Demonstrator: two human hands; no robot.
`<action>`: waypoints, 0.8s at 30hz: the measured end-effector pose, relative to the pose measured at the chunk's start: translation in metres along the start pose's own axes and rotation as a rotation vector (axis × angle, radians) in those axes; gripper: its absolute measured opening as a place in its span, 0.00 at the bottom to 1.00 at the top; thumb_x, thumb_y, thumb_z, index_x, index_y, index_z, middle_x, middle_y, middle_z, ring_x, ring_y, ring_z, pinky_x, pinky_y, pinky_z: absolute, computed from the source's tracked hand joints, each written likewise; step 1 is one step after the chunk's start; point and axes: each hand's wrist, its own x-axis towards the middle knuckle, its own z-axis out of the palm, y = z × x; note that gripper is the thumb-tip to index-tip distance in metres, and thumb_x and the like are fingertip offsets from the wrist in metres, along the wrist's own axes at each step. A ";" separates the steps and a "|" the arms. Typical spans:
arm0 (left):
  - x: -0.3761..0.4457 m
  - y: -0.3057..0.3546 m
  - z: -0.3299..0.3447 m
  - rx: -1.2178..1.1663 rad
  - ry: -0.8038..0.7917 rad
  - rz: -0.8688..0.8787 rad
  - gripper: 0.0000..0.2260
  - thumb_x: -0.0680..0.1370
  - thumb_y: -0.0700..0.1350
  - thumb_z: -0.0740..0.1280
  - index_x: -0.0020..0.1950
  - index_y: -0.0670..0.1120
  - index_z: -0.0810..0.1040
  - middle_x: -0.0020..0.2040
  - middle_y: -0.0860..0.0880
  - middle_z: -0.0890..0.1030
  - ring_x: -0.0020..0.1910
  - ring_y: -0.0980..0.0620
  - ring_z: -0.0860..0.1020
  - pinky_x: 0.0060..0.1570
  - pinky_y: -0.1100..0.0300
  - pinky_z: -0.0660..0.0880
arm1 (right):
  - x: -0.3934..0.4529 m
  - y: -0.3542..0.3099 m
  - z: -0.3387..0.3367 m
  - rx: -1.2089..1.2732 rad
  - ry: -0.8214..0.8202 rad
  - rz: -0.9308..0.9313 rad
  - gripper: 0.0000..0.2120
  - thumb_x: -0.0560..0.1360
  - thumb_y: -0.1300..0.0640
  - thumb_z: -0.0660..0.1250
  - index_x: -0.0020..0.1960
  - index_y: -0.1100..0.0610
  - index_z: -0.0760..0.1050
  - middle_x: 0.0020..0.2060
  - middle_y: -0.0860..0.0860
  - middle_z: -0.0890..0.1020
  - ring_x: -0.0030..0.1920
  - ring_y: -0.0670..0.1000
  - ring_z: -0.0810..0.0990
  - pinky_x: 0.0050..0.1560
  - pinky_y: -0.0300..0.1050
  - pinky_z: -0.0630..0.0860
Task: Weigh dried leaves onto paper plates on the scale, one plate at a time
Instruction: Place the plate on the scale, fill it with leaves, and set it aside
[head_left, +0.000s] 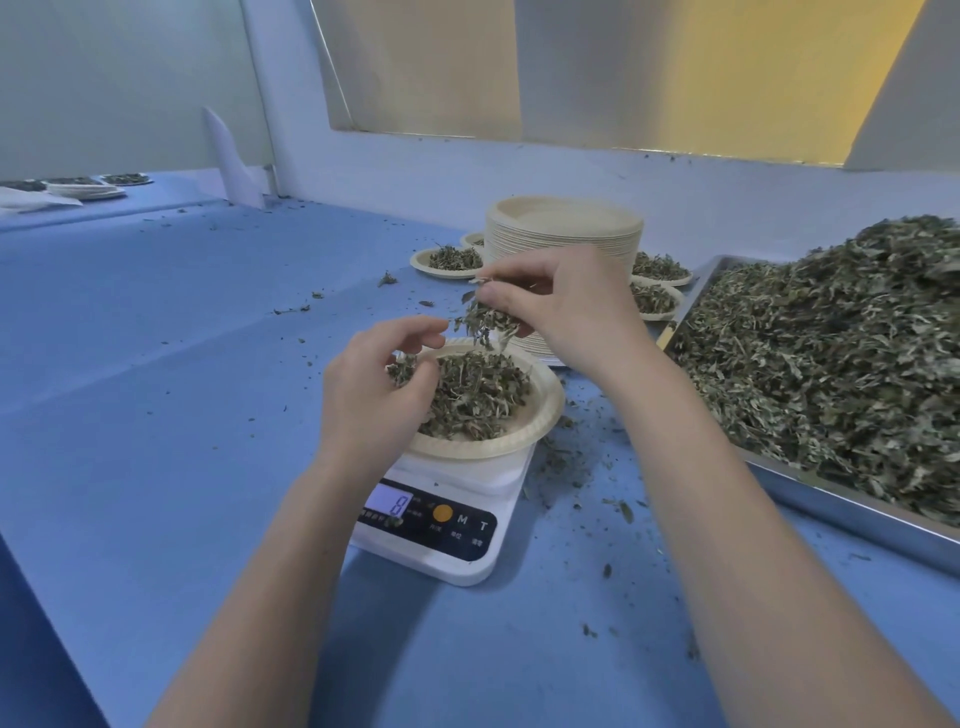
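Observation:
A white digital scale (447, 525) stands mid-table, its display reading 8. On it sits a paper plate (540, 415) with a heap of dried leaves (478, 395). My left hand (374, 384) hovers over the plate's left edge and pinches a small clump of leaves. My right hand (561, 301) is above the plate's far side, holding a bunch of dried leaves (485, 319) that dangles over the plate.
A metal tray (841, 509) piled with dried leaves (831, 364) fills the right side. A tall stack of paper plates (566, 234) stands behind the scale, with filled plates (447, 262) around it. More plates lie far left (83, 187). Leaf crumbs litter the blue table (156, 364).

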 end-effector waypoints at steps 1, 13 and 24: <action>0.000 0.000 0.000 0.003 0.000 -0.004 0.14 0.74 0.37 0.66 0.51 0.55 0.80 0.44 0.60 0.82 0.50 0.60 0.77 0.56 0.62 0.71 | 0.000 0.000 0.000 -0.005 -0.001 -0.001 0.06 0.72 0.54 0.73 0.49 0.53 0.84 0.39 0.46 0.84 0.37 0.45 0.82 0.46 0.43 0.79; 0.001 0.001 -0.002 0.005 -0.014 -0.024 0.17 0.73 0.38 0.66 0.46 0.63 0.76 0.42 0.62 0.81 0.48 0.64 0.76 0.46 0.73 0.67 | -0.001 -0.002 0.008 -0.081 -0.058 -0.039 0.06 0.73 0.54 0.72 0.49 0.52 0.84 0.36 0.42 0.80 0.38 0.40 0.77 0.52 0.45 0.77; 0.002 -0.004 -0.002 0.067 -0.069 0.004 0.15 0.74 0.38 0.66 0.50 0.60 0.78 0.44 0.64 0.80 0.50 0.63 0.75 0.49 0.79 0.63 | -0.003 0.002 0.011 -0.143 -0.082 -0.041 0.06 0.73 0.53 0.71 0.49 0.51 0.84 0.37 0.43 0.81 0.37 0.41 0.77 0.51 0.44 0.77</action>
